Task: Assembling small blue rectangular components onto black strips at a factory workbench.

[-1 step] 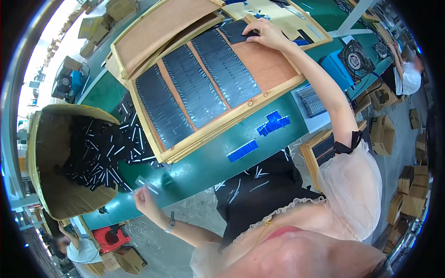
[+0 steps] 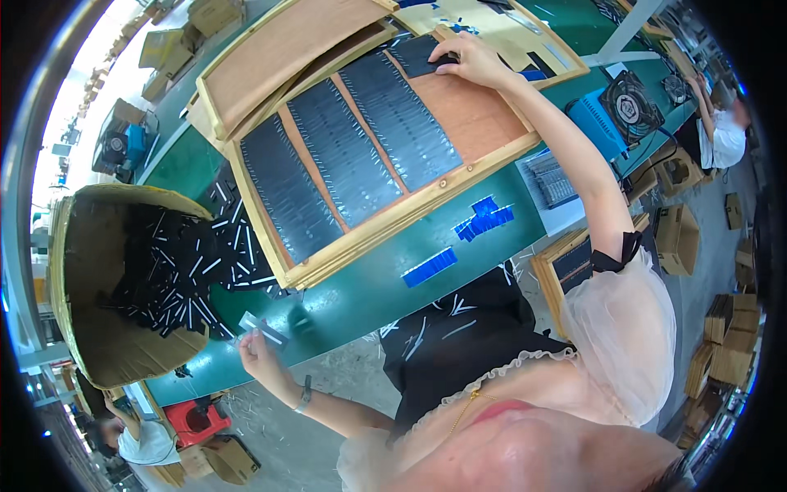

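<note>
My left hand (image 2: pixel 257 354) pinches a small flat strip (image 2: pixel 269 330), dark grey with a pale stripe, above the near left edge of the green table. My right hand (image 2: pixel 471 62) reaches to the far end of a shallow wooden tray (image 2: pixel 385 223). Its thumb and fingers are closed on a black strip at the end of a short row (image 2: pixel 410 56). Three long rows of overlapping black strips (image 2: pixel 332 152) lie to its left in the tray. Bare reddish-brown board (image 2: pixel 475 119) shows beside the short row.
A cardboard box (image 2: pixel 90 344) lies on its side at the left, black and white strips (image 2: pixel 180 275) spilling from it. Blue pieces (image 2: pixel 429 267) lie near the table edge. Behind the tray lean wooden frames (image 2: pixel 287 57). A blue fan unit (image 2: pixel 596 123) stands right; co-workers sit farther off.
The strip in my left hand has turned slightly, and its surface looks greyer. My right hand and the tray have not visibly moved.
</note>
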Tool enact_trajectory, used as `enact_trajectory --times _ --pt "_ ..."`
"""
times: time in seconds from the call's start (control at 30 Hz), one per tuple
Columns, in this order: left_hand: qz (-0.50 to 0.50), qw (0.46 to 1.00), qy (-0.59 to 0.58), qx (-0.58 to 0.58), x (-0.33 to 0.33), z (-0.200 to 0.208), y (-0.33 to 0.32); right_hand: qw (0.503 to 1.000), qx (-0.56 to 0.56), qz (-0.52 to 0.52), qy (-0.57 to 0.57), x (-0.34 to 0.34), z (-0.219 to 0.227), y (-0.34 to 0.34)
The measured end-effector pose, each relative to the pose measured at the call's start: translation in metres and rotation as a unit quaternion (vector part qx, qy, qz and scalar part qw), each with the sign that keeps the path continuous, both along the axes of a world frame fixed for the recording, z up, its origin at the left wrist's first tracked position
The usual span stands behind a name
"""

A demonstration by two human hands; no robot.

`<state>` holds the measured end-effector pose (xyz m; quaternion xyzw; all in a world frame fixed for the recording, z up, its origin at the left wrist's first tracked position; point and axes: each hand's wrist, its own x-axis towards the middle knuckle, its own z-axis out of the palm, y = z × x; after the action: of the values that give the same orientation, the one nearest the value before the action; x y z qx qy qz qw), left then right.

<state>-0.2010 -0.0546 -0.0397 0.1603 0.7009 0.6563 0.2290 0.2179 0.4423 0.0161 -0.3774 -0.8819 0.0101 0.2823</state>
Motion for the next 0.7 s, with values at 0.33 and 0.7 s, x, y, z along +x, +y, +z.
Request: enact_trajectory --times 0.33,0.7 --pt "-0.117 0.943 -0.247 0.192 0.096 0.032 0.035 0.998 0.044 -0.033 0.006 -0.015 0.016 -0.026" --pt "-0.335 0.866 -0.259 0.264 0.203 0.056 0.083 0.946 -0.092 0.198 0.239 -0.094 0.043 -0.29"
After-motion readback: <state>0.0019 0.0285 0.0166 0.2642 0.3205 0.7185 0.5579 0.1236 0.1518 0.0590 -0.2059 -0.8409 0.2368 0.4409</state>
